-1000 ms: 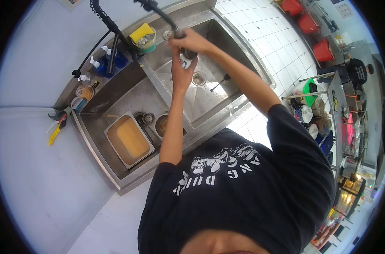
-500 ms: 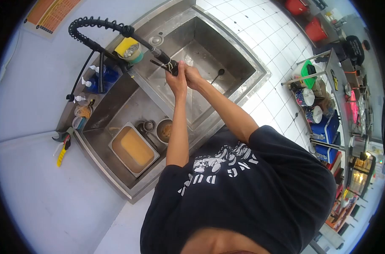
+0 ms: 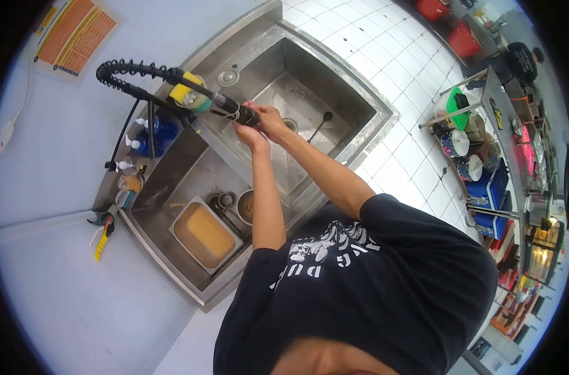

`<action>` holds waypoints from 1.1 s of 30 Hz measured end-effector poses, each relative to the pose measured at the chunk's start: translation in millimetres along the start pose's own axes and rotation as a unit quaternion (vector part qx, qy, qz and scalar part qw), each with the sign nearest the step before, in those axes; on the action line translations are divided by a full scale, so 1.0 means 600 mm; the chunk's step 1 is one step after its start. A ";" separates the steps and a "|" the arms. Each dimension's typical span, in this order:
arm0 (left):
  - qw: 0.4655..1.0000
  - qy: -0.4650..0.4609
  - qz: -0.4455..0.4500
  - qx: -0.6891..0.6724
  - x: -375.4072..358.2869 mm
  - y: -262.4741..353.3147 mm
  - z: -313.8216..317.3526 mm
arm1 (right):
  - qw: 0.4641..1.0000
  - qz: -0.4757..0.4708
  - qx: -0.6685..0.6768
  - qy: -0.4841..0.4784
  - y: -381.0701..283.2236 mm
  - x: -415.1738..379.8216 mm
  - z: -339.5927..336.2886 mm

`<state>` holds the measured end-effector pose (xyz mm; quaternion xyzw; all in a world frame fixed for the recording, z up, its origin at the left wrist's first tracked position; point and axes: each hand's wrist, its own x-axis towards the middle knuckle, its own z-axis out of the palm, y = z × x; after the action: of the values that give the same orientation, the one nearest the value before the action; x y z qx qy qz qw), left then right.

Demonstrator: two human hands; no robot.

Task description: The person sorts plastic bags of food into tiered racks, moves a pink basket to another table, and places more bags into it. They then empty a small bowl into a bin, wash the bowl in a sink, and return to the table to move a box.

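Observation:
My left hand (image 3: 253, 135) is palm up with fingers extended, just below the black spray head (image 3: 247, 117) of the faucet. Close beside it, my right hand (image 3: 272, 122) has its fingers apart, reaching behind the spray head. The spray head covers part of the fingers of both hands. Nothing shows in either palm, and I cannot make out running water. Below them lies the right-hand basin (image 3: 303, 84), with a black ladle (image 3: 322, 122) resting near its drain.
In the other basin sit a metal pan (image 3: 202, 237) of yellowish liquid and a round pot (image 3: 244, 205). Along the back ledge stand a yellow sponge (image 3: 187, 87) in a holder and blue soap bottles (image 3: 156, 137). Pruning shears (image 3: 103, 234) hang left. Shelves (image 3: 484, 119) stand right.
My hands have moved from clasped together around the end of the spray head to slightly lower and apart, the palms opened. The spray head is lower, and the view has shifted a little.

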<state>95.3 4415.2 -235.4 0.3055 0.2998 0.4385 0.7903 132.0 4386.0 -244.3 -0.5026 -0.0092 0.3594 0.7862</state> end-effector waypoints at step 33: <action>0.989 0.020 -0.138 0.044 0.129 -0.099 -0.083 | 0.901 0.073 -0.388 -0.179 0.065 0.067 0.039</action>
<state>122.5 4468.5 -327.0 0.2872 0.3741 0.3177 0.8225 131.3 4436.4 -277.9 -0.6939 -0.2519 0.4680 0.4859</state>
